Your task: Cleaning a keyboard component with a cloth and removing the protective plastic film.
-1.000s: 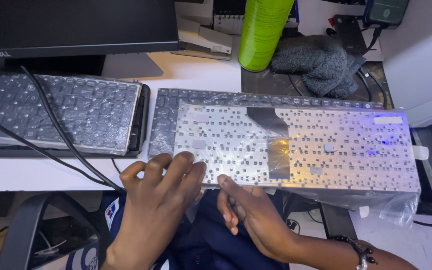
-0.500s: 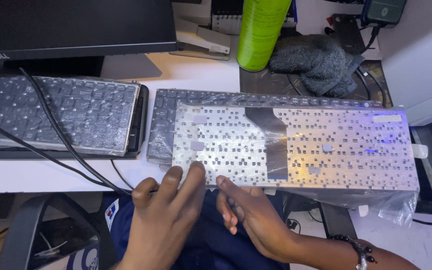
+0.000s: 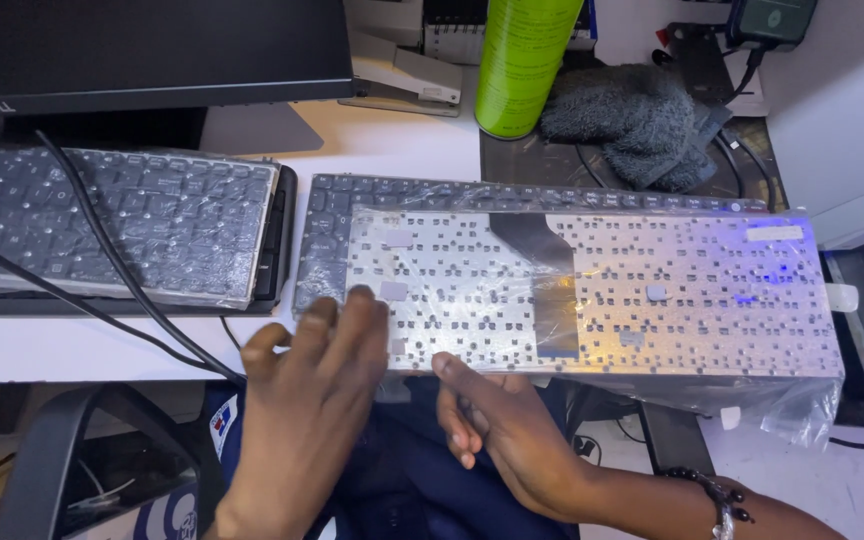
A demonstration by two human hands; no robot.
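Slid left hand [image 3: 317, 400] a bit rightward and up onto near-left corner of the bagged keyboard plate [image 3: 592, 295] since a second ago; fingers now flat on the plastic, pressing, not closed round anything. Right hand [image 3: 502, 430] stayed under the near edge, thumb on the rim, fingers loosely curled beneath, supporting rather than clenching. Plate barely shifted: overhanging near edge of worktop [image 3: 392, 150], lying across a dark keyboard [image 3: 337, 215]. Looked like steadying the plate, grip not yet changed.

Around: second wrapped keyboard [image 3: 112, 220] far left, black cables [image 3: 102, 260] across it, monitor [image 3: 142, 50] behind. Green bottle [image 3: 524, 65] and grey cloth [image 3: 632, 120] at far side, well apart. Loose bag end [image 3: 792, 405] hanging off near right.
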